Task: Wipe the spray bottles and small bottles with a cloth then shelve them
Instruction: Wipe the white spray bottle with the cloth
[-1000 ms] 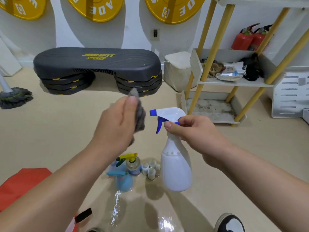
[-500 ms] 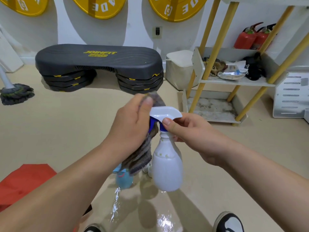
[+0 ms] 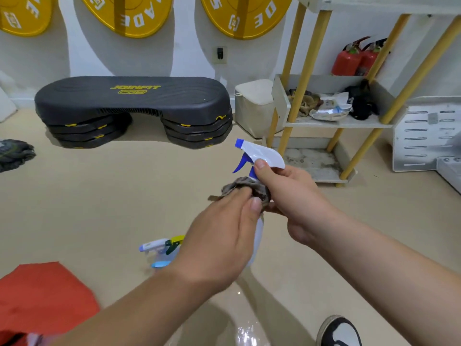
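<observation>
My right hand (image 3: 289, 198) grips a white spray bottle (image 3: 264, 156) by its neck, just under the white head with the blue trigger and nozzle. My left hand (image 3: 224, 236) presses a grey-brown cloth (image 3: 249, 187) around the bottle's shoulder and hides most of the white body; only a strip of it (image 3: 257, 242) shows. On the floor below my left wrist stand other spray bottles (image 3: 164, 248) with blue, white and yellow-green heads, partly hidden. The small bottles are out of sight behind my left hand. The shelf unit (image 3: 334, 124) with yellow legs stands at the back right.
A black stepper platform (image 3: 132, 101) sits at the back left, a white bin (image 3: 254, 106) beside the shelf. The middle shelf holds rags and packets. Red fabric (image 3: 42, 295) lies at the lower left, a mop head (image 3: 15, 153) at the left edge, my shoe (image 3: 339, 330) bottom right.
My left hand moved the cloth from the spray head down onto the bottle's shoulder and body. The bottle rose and shifted right, and the view tilted slightly.
</observation>
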Action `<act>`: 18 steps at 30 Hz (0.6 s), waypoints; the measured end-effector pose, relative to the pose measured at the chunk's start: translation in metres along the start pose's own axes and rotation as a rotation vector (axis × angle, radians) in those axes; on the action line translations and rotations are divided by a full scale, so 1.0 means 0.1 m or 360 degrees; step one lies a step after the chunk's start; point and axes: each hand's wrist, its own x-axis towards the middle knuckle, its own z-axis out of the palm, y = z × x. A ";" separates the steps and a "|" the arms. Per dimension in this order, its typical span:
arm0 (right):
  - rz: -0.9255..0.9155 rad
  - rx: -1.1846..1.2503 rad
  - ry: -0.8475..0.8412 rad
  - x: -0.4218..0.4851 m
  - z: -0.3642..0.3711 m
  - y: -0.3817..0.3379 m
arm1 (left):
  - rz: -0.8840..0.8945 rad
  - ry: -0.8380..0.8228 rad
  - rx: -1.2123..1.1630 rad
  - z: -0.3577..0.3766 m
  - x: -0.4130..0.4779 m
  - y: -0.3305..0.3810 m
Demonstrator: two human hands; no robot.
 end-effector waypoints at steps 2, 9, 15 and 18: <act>-0.0045 -0.0036 -0.0048 -0.02 -0.02 -0.01 | -0.0034 0.0110 0.0038 -0.08 0.06 -0.14; -0.0269 -0.0013 -0.0219 -0.13 0.02 -0.11 | -0.0596 0.0081 -0.0671 -0.18 0.17 -0.05; -0.0241 -0.0071 -0.0240 -0.12 0.03 -0.06 | -0.1490 -0.0374 -0.1458 -0.23 0.22 0.00; -0.0098 -0.0020 -0.0088 -0.07 0.03 0.03 | -0.0868 -0.0331 -0.0372 0.03 0.13 -0.04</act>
